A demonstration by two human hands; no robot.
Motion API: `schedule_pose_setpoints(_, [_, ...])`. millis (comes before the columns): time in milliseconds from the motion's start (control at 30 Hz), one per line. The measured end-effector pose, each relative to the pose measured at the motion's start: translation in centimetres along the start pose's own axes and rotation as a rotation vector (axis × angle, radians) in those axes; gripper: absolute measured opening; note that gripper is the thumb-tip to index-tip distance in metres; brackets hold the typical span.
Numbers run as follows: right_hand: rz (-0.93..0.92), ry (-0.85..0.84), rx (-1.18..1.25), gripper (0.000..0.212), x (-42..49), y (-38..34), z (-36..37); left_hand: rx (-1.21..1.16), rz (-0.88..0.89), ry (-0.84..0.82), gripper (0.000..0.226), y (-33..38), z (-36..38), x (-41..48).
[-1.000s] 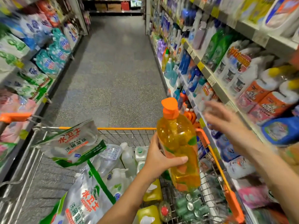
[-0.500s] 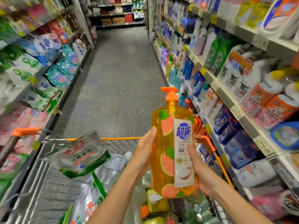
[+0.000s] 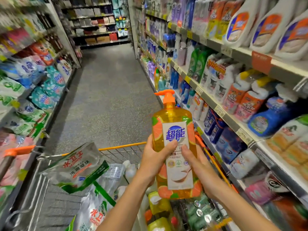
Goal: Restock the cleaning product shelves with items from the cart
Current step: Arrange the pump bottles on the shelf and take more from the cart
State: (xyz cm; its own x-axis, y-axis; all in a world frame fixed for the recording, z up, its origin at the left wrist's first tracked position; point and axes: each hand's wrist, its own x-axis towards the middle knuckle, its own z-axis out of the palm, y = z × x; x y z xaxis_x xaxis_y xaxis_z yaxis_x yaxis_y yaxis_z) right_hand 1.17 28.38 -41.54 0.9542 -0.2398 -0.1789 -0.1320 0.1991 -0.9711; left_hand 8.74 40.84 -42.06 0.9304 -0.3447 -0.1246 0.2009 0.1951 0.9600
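The dish-soap bottle (image 3: pixel 174 130) is clear, glossy plastic with rounded shoulders and a broad, flat-fronted body, filled with amber-orange liquid. A matte orange pump head (image 3: pixel 167 95) tops its narrow neck, spout pointing left. A smooth white label with blue characters runs down the front, flanked by printed grapefruit slices. The bottle is held upright in the air above the right side of the cart (image 3: pixel 121 146), near the right-hand shelves (image 3: pixel 222 112) and apart from them.

The left hand (image 3: pixel 155 158) wraps the bottle's left side. Its grip is curled, with the thumb laid across the middle of the label and the other fingers hidden behind. The right hand (image 3: pixel 199 165) cups the right side a little lower, its grip also curled, with the thumb pressed on the label and the fingers out of sight behind. The 2 thumb tips lie near each other.

The cart is thin silver wire mesh with an orange rim. Inside lie crinkly silver-and-green refill pouches (image 3: pixel 78 165), squat yellow bottles (image 3: pixel 158 204) and a blurred cluster of green capped bottles (image 3: pixel 200 212). The floor (image 3: pixel 106 97) is speckled grey.
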Motion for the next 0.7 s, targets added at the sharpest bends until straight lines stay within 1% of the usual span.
schedule_pose_setpoints(100, [-0.044, 0.082, 0.032, 0.042, -4.0, -0.2, -0.8, 0.001, 0.002, -0.094, 0.070, 0.4, 1.8, -2.7])
schedule_pose_setpoints(233, [-0.093, 0.256, 0.018, 0.057, -10.1, -0.3, -2.9, 0.040, 0.015, -0.252, 0.059, 0.3, 5.2, -6.9])
schedule_pose_setpoints(300, [-0.121, 0.344, 0.031, 0.055, -13.6, -0.4, -4.3, 0.045, 0.017, -0.337, 0.054, -0.3, 7.4, -9.1])
schedule_pose_setpoints(367, [-0.152, 0.415, 0.037, 0.049, -17.3, -0.6, -5.7, 0.047, 0.023, -0.407, 0.057, -0.8, 9.7, -11.5])
schedule_pose_setpoints(433, [-0.165, 0.492, 0.045, 0.052, -21.3, -0.6, -7.1, 0.052, 0.019, -0.492, 0.069, -1.3, 12.2, -14.3])
schedule_pose_setpoints(467, [-0.172, 0.536, 0.049, 0.055, -23.3, -0.5, -7.7, 0.058, 0.015, -0.532, 0.070, -1.6, 13.4, -15.7])
schedule_pose_setpoints(533, [-0.194, 0.630, 0.045, 0.059, -27.5, -0.2, -8.9, 0.066, 0.011, -0.604, 0.064, -2.3, 15.8, -18.8])
schedule_pose_setpoints(600, [-0.221, 0.718, 0.048, 0.059, -32.0, 0.2, -10.0, 0.065, 0.006, -0.681, 0.060, -3.2, 18.1, -22.4])
schedule_pose_setpoints(700, [-0.253, 0.867, 0.037, 0.051, -39.4, 0.7, -11.4, 0.064, -0.013, -0.789, 0.069, -4.6, 21.3, -28.7])
